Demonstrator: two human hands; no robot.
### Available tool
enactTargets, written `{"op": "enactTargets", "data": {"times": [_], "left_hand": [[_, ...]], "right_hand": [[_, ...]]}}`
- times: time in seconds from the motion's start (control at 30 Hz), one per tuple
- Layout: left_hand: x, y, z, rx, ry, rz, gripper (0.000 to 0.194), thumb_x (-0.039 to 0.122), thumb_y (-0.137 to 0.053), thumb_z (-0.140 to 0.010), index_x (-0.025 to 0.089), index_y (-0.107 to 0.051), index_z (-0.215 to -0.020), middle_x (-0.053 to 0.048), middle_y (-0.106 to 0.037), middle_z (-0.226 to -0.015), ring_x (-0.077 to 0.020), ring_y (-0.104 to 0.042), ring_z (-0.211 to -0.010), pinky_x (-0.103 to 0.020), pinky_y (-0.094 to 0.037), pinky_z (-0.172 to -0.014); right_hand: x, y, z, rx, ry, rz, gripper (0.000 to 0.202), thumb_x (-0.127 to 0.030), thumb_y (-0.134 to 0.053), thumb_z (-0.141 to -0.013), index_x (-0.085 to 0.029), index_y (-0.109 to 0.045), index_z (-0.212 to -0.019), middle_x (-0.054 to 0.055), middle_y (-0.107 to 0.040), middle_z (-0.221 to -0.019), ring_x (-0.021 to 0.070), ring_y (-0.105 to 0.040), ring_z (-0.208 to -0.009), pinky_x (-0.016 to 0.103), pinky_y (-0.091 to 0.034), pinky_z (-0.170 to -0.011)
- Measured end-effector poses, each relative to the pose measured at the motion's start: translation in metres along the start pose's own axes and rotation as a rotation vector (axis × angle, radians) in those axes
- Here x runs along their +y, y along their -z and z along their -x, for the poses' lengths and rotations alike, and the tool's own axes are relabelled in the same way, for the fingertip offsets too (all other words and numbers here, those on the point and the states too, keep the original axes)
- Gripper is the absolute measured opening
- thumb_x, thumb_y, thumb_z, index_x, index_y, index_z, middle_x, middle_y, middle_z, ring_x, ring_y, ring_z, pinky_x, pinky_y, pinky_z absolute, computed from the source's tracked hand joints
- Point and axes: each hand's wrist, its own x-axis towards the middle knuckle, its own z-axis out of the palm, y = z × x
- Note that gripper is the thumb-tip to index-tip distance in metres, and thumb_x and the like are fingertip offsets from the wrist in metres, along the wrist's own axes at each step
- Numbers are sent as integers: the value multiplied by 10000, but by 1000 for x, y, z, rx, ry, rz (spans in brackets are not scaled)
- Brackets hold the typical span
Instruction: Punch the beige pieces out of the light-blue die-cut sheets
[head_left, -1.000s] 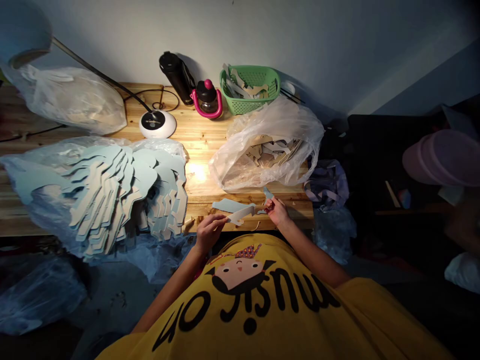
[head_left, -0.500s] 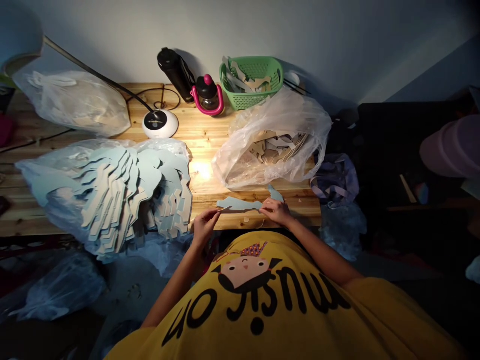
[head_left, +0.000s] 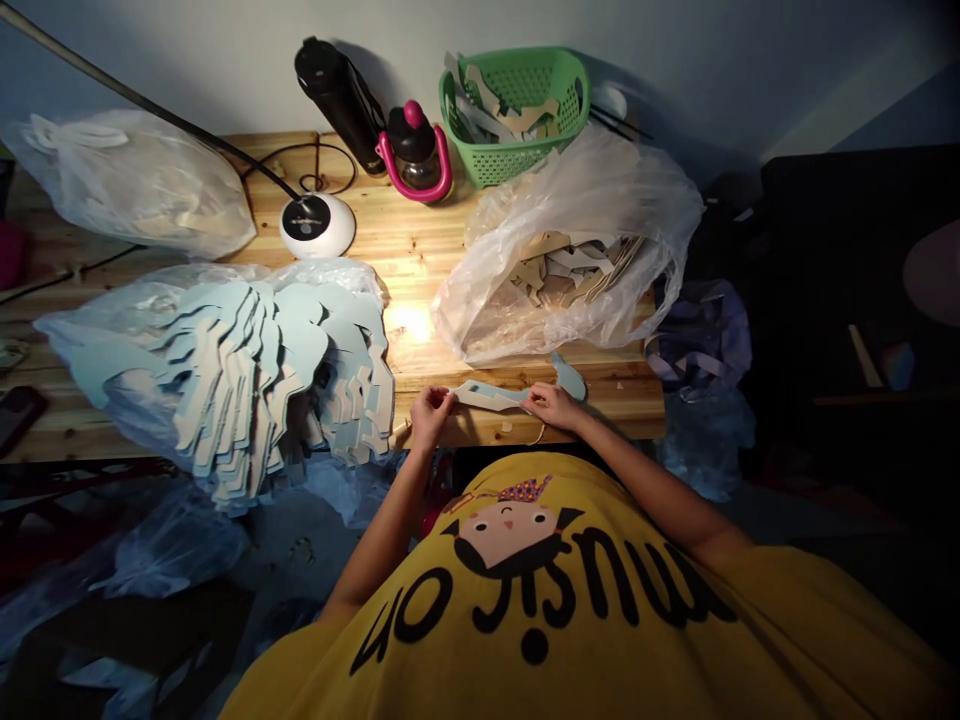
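Tabletop point(head_left: 418, 245), front edge: left hand point(head_left: 430, 416) and right hand point(head_left: 556, 408) pinch a cutout point(head_left: 489, 396), likely light, bendable, best held at its ends.

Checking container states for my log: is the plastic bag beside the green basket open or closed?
Open: the plastic bag's mouth gapes, showing cut pieces inside.

Reference point: lamp base point(head_left: 317, 226), on table point(head_left: 416, 235). Directly left: tied bag point(head_left: 150, 190). Before it, extending left: stacked cut-outs point(head_left: 247, 350) on plastic sheeting point(head_left: 97, 320). Behind it, slightly right: flask point(head_left: 337, 100), then bottle point(head_left: 415, 155). Farther right and behind: basket point(head_left: 510, 165), containing offcuts point(head_left: 517, 120). Right, before the basket: open bag point(head_left: 600, 190), containing loose pieces point(head_left: 577, 262). Right and nearer the front edge: strip point(head_left: 491, 395), between left hand point(head_left: 431, 413) and right hand point(head_left: 553, 406).
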Motion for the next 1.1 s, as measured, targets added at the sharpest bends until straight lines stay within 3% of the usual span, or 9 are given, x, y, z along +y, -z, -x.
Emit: {"op": "enactTargets", "data": {"times": [0.4,0.67,1.1], "left_hand": [[4,-9,3,-19,42,-33,252,394,-656,-746,156,-616,-818,-26,-644,-749,-144,-593,-675,-256,-477,-658],[15,-9,6,33,6,-164,180,346,-666,-758,174,-618,-772,-34,-657,-755,-164,-588,-692,-283,-476,-702],[8,-15,10,79,-56,-279,148,343,-621,-807,197,-594,-817,-27,-646,-775,-187,-597,-725,-297,-442,-714]], "right_hand": [[5,6,-12,53,-50,231,226,-252,-575,-893,-179,-614,-683,44,-631,-743,158,-536,-703,251,-324,-648],[8,3,-16,59,-88,356,225,-265,-593,-905,-176,-641,-704,63,-659,-787,169,-567,-727,258,-336,-642],[-2,-1,-12,68,-134,485,218,-306,-568,-954,-173,-670,-814,94,-673,-902,176,-600,-772,266,-342,-644]]}}
